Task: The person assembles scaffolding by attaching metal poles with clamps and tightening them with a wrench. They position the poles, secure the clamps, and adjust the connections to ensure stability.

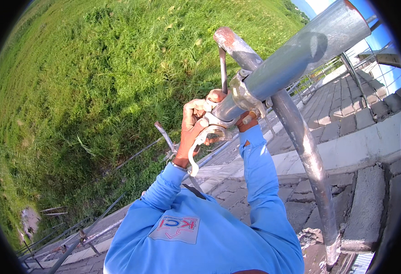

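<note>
finding: the silver-grey metal pipe clamp with a hinged band [217, 122] sits around the lower end of the thick, smooth grey metal tube [307, 50], near the centre of the frame. the tube's long axis runs obliquely from that end to the upper right of the frame, away from both hands.

the bare left hand [195, 122] is on the left side of the clamp, its fingers bent and its thumb against the metal; it appears to be gripping the clamp. the bare right hand [247, 120] is on the right side, largely behind the tube; its grip cannot be told. of the two, the left is judged nearer the clamp's pale, hook-shaped metal flap [191, 157], which hangs loose below the left hand, swung clear of the tube.

further up the tube, a second, dull metal coupler [246, 93] stands at the crossing with the worn, rust-marked steel pole [301, 132], whose axis runs from upper centre to lower right. judgement: the flap's position relative to the tube governs the move.
</note>
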`<state>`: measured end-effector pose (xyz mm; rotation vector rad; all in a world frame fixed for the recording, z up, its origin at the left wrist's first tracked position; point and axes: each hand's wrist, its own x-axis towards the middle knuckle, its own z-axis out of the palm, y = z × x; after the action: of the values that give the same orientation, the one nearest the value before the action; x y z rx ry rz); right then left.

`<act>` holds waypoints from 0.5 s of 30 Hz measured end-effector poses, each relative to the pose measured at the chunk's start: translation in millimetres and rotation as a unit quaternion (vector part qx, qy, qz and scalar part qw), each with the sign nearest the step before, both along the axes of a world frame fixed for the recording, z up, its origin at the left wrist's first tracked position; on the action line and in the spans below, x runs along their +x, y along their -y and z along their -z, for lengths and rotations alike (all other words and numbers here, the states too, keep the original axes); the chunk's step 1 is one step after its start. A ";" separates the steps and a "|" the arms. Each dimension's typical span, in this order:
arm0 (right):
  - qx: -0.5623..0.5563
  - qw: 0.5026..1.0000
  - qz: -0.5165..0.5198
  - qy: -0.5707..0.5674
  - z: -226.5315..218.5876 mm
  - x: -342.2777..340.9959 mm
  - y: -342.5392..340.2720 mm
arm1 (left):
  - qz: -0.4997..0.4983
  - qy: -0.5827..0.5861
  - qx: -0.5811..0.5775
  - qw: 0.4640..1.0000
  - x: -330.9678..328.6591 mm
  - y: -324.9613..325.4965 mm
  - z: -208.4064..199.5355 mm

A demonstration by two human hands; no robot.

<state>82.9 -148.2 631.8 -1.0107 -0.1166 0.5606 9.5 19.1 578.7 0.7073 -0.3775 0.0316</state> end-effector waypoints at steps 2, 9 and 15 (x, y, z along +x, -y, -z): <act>0.053 0.998 0.007 -0.025 11.7 -1.0 5.0 | -0.002 0.004 0.001 1.000 -1.5 0.6 0.0; 0.151 0.986 -0.066 -0.030 23.7 11.9 16.2 | -0.052 0.003 0.075 0.996 -7.0 -1.9 -19.3; 0.119 0.989 -0.083 0.025 52.5 32.7 34.9 | -0.007 -0.014 0.026 1.000 -12.1 -5.9 -22.2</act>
<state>115.6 -183.1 579.4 -0.7866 -0.3077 0.6573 -2.6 25.0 600.8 0.7613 -0.3471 0.0256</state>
